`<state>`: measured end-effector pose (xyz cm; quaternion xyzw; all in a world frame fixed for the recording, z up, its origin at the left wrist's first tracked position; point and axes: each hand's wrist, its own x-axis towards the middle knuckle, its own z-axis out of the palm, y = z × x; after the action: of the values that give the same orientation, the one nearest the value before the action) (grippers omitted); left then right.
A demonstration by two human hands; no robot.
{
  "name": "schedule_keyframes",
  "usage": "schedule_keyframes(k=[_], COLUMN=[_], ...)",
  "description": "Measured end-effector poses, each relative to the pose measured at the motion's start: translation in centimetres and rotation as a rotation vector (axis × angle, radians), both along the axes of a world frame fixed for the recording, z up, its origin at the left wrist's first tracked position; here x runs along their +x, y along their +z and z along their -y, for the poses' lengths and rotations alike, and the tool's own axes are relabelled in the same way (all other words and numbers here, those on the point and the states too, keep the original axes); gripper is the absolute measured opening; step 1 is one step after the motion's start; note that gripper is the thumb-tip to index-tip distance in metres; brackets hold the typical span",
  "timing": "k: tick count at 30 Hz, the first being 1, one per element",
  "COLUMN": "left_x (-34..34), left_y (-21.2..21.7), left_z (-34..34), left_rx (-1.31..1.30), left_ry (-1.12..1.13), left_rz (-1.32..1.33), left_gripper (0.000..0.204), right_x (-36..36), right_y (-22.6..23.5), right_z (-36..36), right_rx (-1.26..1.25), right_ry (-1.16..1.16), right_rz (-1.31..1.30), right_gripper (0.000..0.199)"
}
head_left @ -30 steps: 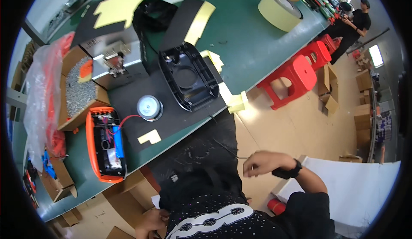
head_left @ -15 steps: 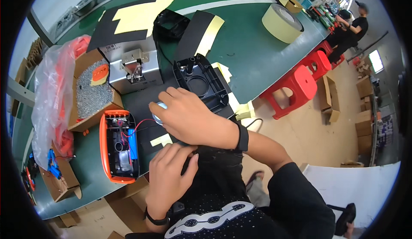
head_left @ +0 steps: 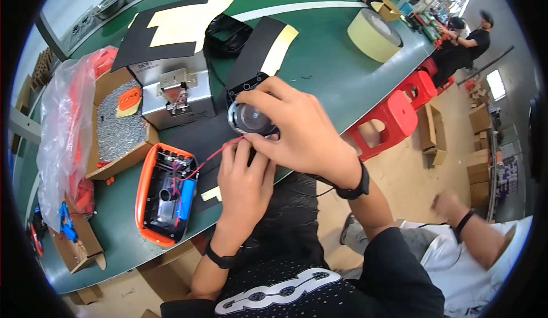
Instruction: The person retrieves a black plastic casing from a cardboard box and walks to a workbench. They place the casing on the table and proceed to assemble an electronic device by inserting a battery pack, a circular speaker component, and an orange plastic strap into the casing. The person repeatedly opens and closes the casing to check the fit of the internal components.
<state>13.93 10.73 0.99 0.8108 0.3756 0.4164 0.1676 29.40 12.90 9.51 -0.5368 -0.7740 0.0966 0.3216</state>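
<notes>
A round, metal-rimmed part that looks like a speaker [head_left: 251, 119] is pinched in my right hand [head_left: 305, 127], over a black plastic housing [head_left: 246, 84]. The hands hide most of that housing. My left hand [head_left: 245, 184] is closed just below, its fingertips bent by the housing's near edge and the red wire [head_left: 220, 151]; what they grip is hidden. This wire runs left into an open orange-and-black casing [head_left: 147, 195] on the table. Inside the casing lie a blue cylindrical cell [head_left: 186, 199], thin wires and a short black tube.
Beyond the casing stands a cardboard box [head_left: 128, 155] of small metal pieces, beside a silver machine [head_left: 197, 104]. A large tape roll [head_left: 374, 35] sits at the far right of the green table [head_left: 325, 44]. Red stools [head_left: 391, 115] line its edge. Another person's arm [head_left: 479, 238] reaches in at right.
My right hand has lifted the round part and carried it right, over the black housing. My left hand has moved up beside it. The orange casing has shifted slightly, and another person's arm has appeared.
</notes>
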Motion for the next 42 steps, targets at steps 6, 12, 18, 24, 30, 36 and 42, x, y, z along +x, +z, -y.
schedule_keyframes(k=[6, 12, 18, 24, 30, 36, 42], left_x=[-2.5, -3.1, -3.5, -3.6, -5.5, -11.6, -15.3], left_y=[0.7, 1.6, -0.9, -1.4, 3.5, 9.9, 12.3], left_z=[1.7, 4.5, 3.7, 3.4, 5.5, 5.4, 6.7], left_rx=[-0.096, -0.171, -0.027, 0.001, 0.001, 0.157, 0.107], left_ry=[-0.082, -0.025, -0.05, 0.006, -0.12, -0.425, -0.537], left_rz=[-0.052, -0.086, 0.019, 0.005, 0.292, 0.162, -0.046], left_gripper=[0.039, 0.041, 0.043, 0.045, 0.018, 0.019, 0.021], right_x=[-0.4, 0.1, 0.3, -0.1, 0.6, 0.8, -1.3], right_y=[-0.1, -0.5, -2.2, -3.7, -3.7, -4.4, -4.3], right_z=[0.2, 1.2, 1.3, 0.9, 1.4, 1.5, 3.7], right_rx=[0.003, -0.045, -0.02, -0.013, -0.018, -0.019, 0.06], right_ry=[0.052, 0.057, 0.075, 0.047, 0.06, 0.041, 0.074], right_rz=[-0.098, -0.02, 0.106, 0.169, 0.057, 0.094, 0.069], right_gripper=[0.052, 0.05, 0.053, 0.051, 0.048, 0.053, 0.05])
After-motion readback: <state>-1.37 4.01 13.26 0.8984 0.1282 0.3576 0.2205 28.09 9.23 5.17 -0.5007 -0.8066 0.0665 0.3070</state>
